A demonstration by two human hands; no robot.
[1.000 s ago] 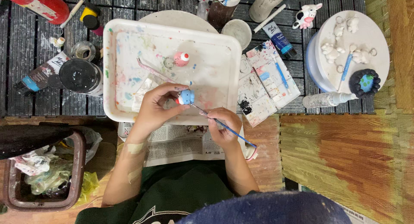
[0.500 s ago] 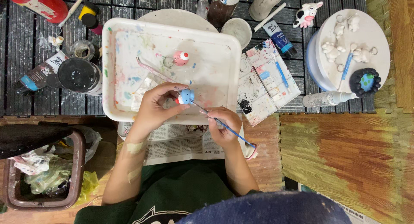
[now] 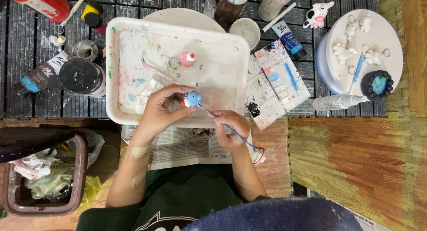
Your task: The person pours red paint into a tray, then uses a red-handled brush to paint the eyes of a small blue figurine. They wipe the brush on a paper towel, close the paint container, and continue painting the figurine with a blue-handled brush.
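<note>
My left hand (image 3: 162, 108) pinches a small blue figurine (image 3: 192, 99) over the near edge of a white paint-stained tray (image 3: 133, 35). In my right hand (image 3: 229, 129) is a thin blue-handled paintbrush (image 3: 235, 133), its tip touching the figurine's right side. Further back inside the tray stands a small pink and red figurine (image 3: 187, 58), beside a pair of tweezers (image 3: 155, 70). Under my hands, at the tray's near edge, lies a sheet of newspaper (image 3: 187, 146).
A paint palette (image 3: 272, 82) with a blue brush lies right of the tray. A round white stand (image 3: 369, 44) carries unpainted white figures at far right, next to a squeeze bottle (image 3: 338, 102). Jars and paint bottles (image 3: 82, 75) crowd the left. A brown bin (image 3: 42, 177) sits lower left.
</note>
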